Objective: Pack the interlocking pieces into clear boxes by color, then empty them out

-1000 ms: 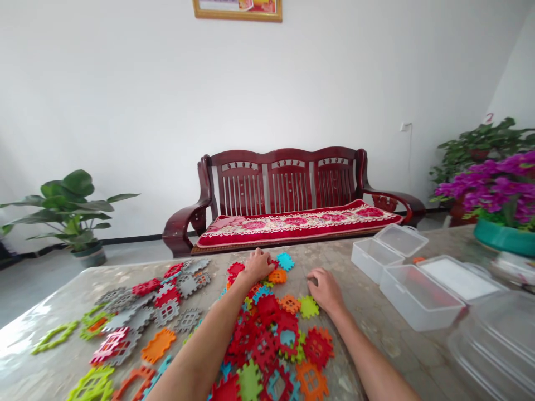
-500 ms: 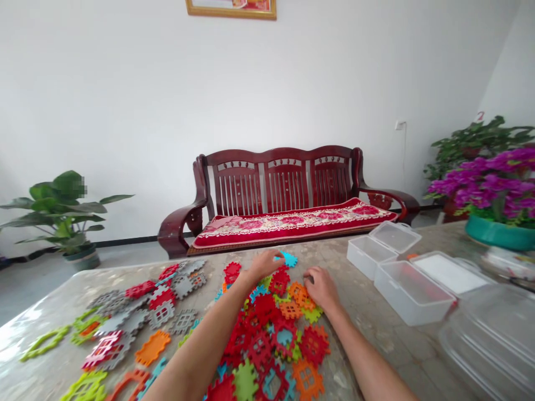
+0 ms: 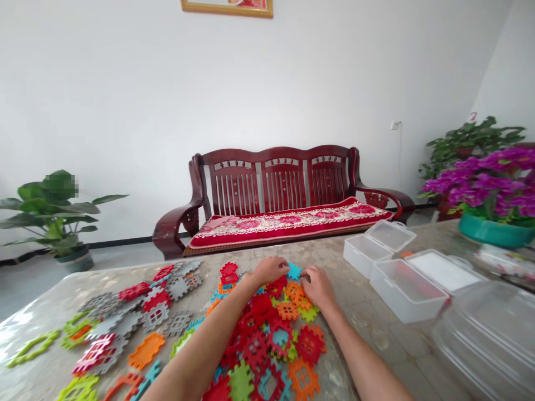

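My left hand (image 3: pixel 271 270) reaches over the far end of a heap of toothed plastic tiles. Its fingers are closed on the left edge of a bright blue toothed tile (image 3: pixel 294 271). From the other side, my right hand (image 3: pixel 318 285) has its fingers curled in at the tile's right edge, apparently gripping it; the fingertips are partly hidden. Below the hands lie a red tile (image 3: pixel 261 308), an orange window tile (image 3: pixel 287 310) and a green tile (image 3: pixel 241 381), among several more. My left forearm covers part of the heap.
A second group of grey, red and lime tiles, with a grey tile (image 3: pixel 179 323), spreads over the table (image 3: pixel 334 345) at left. Clear plastic boxes (image 3: pixel 407 292) with lids stand at right, near a clear cover (image 3: pixel 493 334) and a teal flower pot (image 3: pixel 495 229). A wooden bench (image 3: pixel 284 186) stands beyond.
The blue tile has come nearer to me and slightly right, with my left hand on it. My right hand's fingers now meet its edge. The view has shifted slightly.
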`<action>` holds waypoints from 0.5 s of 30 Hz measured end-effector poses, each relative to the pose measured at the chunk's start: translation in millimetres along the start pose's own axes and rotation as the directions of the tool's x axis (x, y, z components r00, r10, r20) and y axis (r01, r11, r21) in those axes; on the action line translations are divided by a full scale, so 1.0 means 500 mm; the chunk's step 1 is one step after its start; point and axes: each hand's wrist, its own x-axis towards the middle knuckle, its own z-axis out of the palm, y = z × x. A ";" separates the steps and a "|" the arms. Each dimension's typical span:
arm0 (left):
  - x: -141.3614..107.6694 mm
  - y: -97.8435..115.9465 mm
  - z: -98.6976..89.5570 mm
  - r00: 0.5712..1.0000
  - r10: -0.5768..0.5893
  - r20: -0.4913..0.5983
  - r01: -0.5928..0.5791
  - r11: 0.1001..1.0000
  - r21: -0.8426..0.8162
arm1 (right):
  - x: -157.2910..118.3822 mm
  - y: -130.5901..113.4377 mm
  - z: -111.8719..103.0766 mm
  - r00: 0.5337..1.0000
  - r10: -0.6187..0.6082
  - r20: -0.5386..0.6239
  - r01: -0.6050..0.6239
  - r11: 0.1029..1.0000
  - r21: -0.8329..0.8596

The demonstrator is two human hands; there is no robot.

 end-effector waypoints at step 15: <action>-0.123 -0.166 -0.072 0.840 -0.528 -0.122 0.537 0.842 0.052 | 0.002 0.008 0.007 0.999 -0.027 -0.024 0.026 1.000 -0.017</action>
